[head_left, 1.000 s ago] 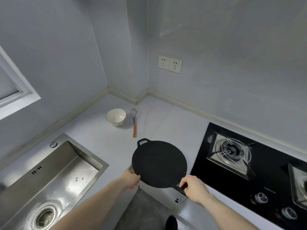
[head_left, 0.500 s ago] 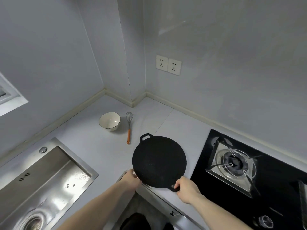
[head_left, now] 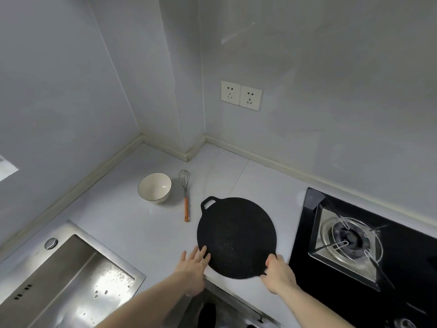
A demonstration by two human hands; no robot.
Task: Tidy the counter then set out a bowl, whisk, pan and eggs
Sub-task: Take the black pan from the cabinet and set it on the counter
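A flat round black pan [head_left: 236, 235] with a loop handle at its far left lies on the white counter [head_left: 132, 223], between the sink and the hob. My right hand [head_left: 279, 273] grips its near handle at the lower right rim. My left hand [head_left: 192, 265] has straight fingers touching the pan's near left edge. A white bowl [head_left: 155, 187] stands upright further back. Just right of the bowl lies a whisk [head_left: 185, 197] with an orange handle, its wire head pointing to the wall. No eggs are in view.
A steel sink [head_left: 71, 278] fills the lower left. A black gas hob [head_left: 369, 247] with a burner takes up the right side. Two wall sockets [head_left: 241, 95] sit above the counter's back corner. The counter's front edge runs just under my hands.
The pan has moved forward from the counter's front edge and now lies flat on the counter. My left hand has let go of the rim and opened its fingers. The camera moved closer.
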